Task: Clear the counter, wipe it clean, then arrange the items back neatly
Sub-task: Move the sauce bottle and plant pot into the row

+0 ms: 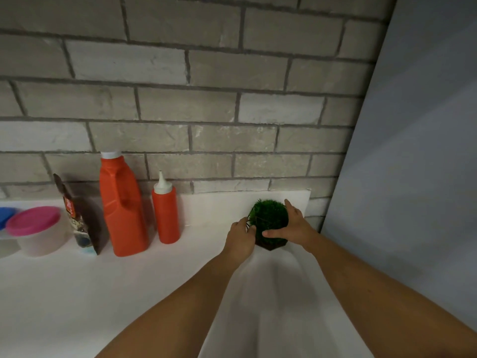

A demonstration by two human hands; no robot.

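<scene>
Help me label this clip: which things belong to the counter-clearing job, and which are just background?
Job: potted plant, held by left hand and right hand; orange jug; red squeeze bottle; brown pouch; pink-lidded tub; blue lid; counter.
Just there: brick wall; grey side panel.

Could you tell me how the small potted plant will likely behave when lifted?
Probably light: the plant is small enough for the left hand and right hand to cup it. Its bushy top looks soft and may give under pressure. The dark pot seems flat-based, so rolling is unlikely.
</scene>
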